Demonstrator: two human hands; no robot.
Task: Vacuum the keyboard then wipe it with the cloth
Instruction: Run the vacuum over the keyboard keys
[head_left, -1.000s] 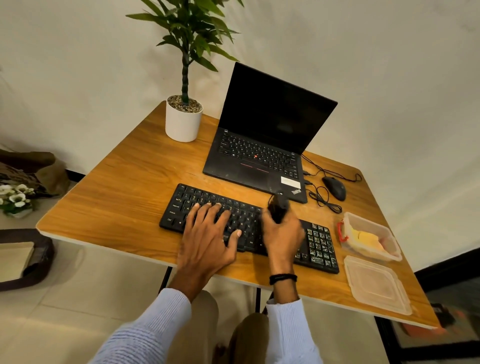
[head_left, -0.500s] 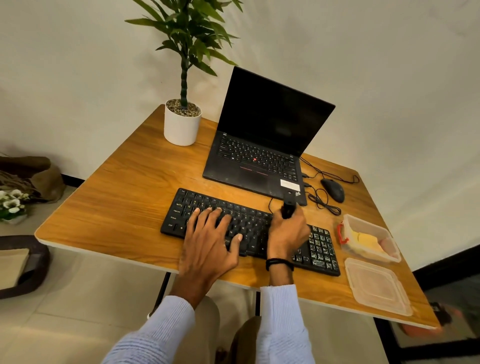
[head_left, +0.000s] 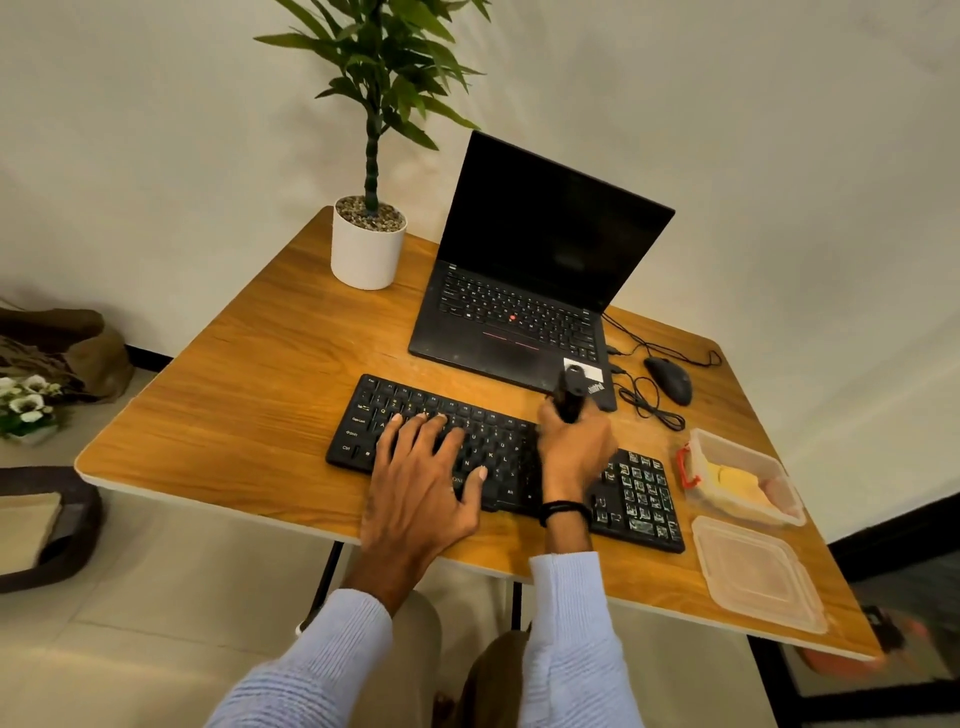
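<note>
1. Head view showed the keyboard (head_left: 467, 415) lying flat on the worktop (head_left: 249, 415), just in front of the laptop (head_left: 519, 322) and nearer to me.
2. My left hand (head_left: 421, 483) lay spread on its left-side keys, fingers straight and apart, pressing down and gripping nothing.
3. My right hand (head_left: 574, 447) was curled tight round a small dark vacuum (head_left: 570, 389), held upright over the keys nearest the laptop's front right corner. My fingers hid its nozzle.
4. I judged the keyboard to be light, stiff plastic, apt to slide on smooth wood, with keys that give. A flat palm on top seemed the best hold, not a pinch at the edge.
5. The vacuum looked light and rigid, best taken round its barrel.
6. The yellow cloth (head_left: 737, 480) sat in an open tub (head_left: 779, 499) to the right of the laptop and nearer me. It looked soft and limp, so I would take it by a fold.
</note>
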